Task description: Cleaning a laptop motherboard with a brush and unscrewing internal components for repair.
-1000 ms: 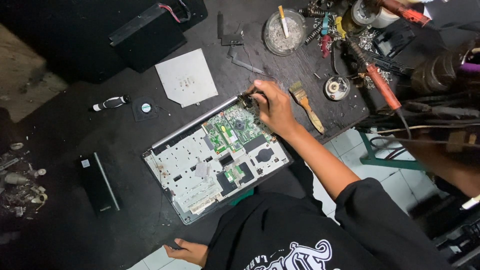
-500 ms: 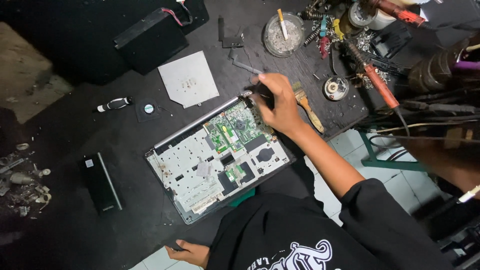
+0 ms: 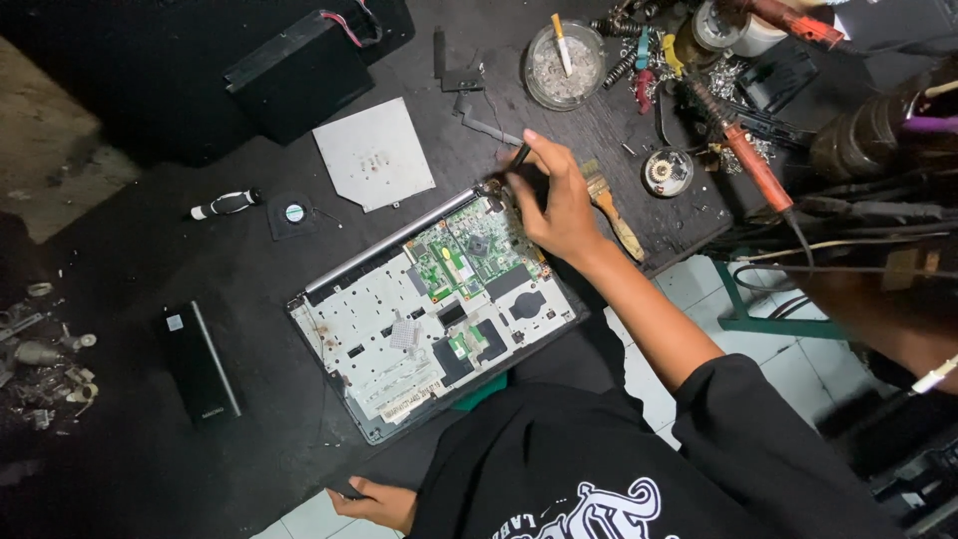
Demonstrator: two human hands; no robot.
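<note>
An opened laptop base (image 3: pixel 399 339) lies on the black worktable (image 3: pixel 150 469), its green circuit board (image 3: pixel 469 250) bare. My right hand (image 3: pixel 559 205) is over the laptop's far right corner, shut on a thin dark screwdriver (image 3: pixel 519 158) whose tip points down at that corner. My left hand (image 3: pixel 379 502) is at the table's near edge, below the laptop, with its fingers curled over the edge. My black-sleeved right arm crosses the table's right edge.
A wooden-handled brush (image 3: pixel 614 215) lies just right of my right hand. Behind are a glass ashtray (image 3: pixel 564 65), a red soldering iron (image 3: pixel 753 165), a round metal part (image 3: pixel 667 172) and piled tools. A white plate (image 3: pixel 374 155), small fan (image 3: pixel 292 213) and black battery (image 3: pixel 200 364) lie left.
My right hand stayed at the laptop's far right corner but swung the screwdriver, first tilting it away, then bringing it more upright over the corner. My left hand has not moved.
</note>
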